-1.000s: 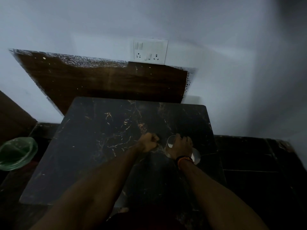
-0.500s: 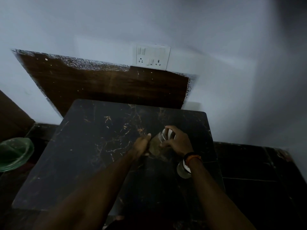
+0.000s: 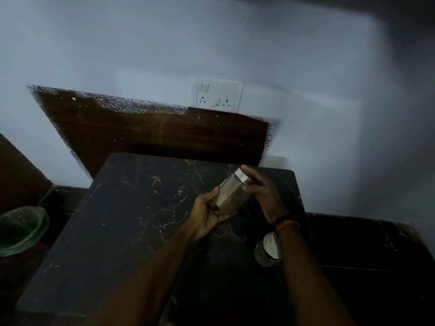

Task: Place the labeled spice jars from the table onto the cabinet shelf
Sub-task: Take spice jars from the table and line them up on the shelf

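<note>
Glass and a silvery metal lid make up the spice jar (image 3: 231, 193) held above the table, tilted so the lid points up and away toward the wall. The left hand (image 3: 207, 214) cups the jar's base and lower body from below, fingers curled around it. The right hand (image 3: 264, 196) closes on the lid end, thumb and fingers pinching either side of the metal cap. The jar's contents look brownish; any label is too dim to read. Both forearms reach in from the bottom of the view, and the right wrist wears a dark band with an orange thread (image 3: 287, 224).

A second jar (image 3: 268, 251) with a pale round lid stands on the table just under the right forearm, partly hidden by it. The table (image 3: 122, 220) is black with thin gold-white veins, its far edge close to the wall.

Behind it a dark wooden board (image 3: 153, 135) leans against the pale wall, its upper edge speckled white. A white switch and socket plate (image 3: 219, 95) sits on the wall just above the board. At the left edge, on the dark floor, lies a green translucent bowl (image 3: 22, 230). No cabinet shelf shows.
</note>
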The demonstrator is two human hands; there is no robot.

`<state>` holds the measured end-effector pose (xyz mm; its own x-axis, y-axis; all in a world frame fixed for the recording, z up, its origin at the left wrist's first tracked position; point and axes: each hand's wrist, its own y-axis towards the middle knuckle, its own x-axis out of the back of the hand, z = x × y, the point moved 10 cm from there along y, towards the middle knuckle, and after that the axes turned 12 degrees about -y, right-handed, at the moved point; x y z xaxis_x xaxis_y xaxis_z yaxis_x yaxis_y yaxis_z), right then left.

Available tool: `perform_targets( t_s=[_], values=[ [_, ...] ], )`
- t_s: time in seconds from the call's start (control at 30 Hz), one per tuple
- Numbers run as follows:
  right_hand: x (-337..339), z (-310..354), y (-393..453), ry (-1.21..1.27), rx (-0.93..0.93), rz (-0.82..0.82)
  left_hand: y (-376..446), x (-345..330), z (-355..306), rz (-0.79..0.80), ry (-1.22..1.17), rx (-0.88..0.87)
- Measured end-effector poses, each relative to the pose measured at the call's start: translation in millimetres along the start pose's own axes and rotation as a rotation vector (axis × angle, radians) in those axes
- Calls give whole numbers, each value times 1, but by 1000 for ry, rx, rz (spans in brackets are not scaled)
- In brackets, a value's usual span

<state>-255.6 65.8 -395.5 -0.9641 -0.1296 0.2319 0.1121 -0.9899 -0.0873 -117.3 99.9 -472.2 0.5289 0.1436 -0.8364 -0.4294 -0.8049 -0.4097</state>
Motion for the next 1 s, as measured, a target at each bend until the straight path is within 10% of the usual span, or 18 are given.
perform_targets(
  t_s=[0.47, 1.0],
  values=[
    [9, 13, 10, 110, -93, -237, -19, -52, -29, 77, 494, -284],
    [13, 62, 1, 549, -2, -179, -31, -97, -44, 309, 414, -254]
  ],
)
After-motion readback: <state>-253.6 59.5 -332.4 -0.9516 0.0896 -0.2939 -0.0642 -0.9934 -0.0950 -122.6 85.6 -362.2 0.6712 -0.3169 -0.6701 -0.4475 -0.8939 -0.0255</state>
